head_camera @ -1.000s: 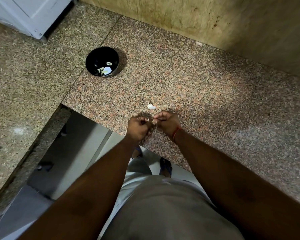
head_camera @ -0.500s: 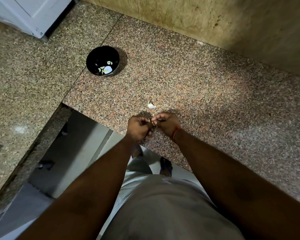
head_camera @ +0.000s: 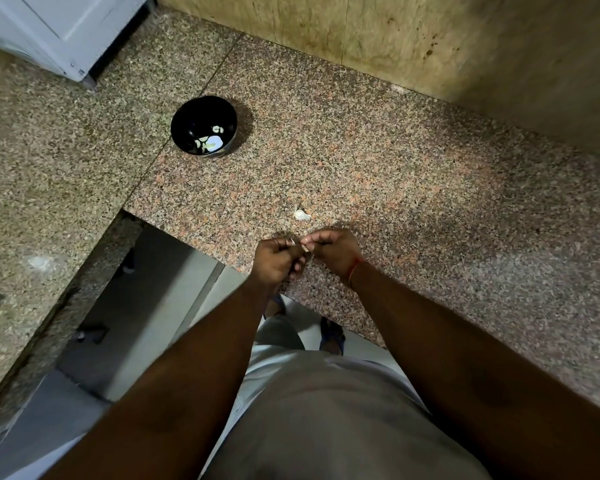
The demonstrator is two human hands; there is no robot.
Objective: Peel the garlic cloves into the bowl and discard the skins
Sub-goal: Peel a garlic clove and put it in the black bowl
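Garlic clove (head_camera: 299, 244) pinched between both grips — left hand (head_camera: 277, 261), right hand (head_camera: 336, 252); bowl (head_camera: 187, 116) well apart.

left hand (head_camera: 277, 260): your fingers curled, knuckles up, fingertips meeting the right hand's
right hand (head_camera: 334, 251): your fingers curled, pinching something small between both hands, too small to tell
right wrist: red thread band
forearms: both bare, reaching forward, converging at the hands

Black bowl (head_camera: 201, 114), speckled pink-brown granite counter (head_camera: 378, 161); red wrist thread (head_camera: 354, 270), white appliance (head_camera: 59, 29)
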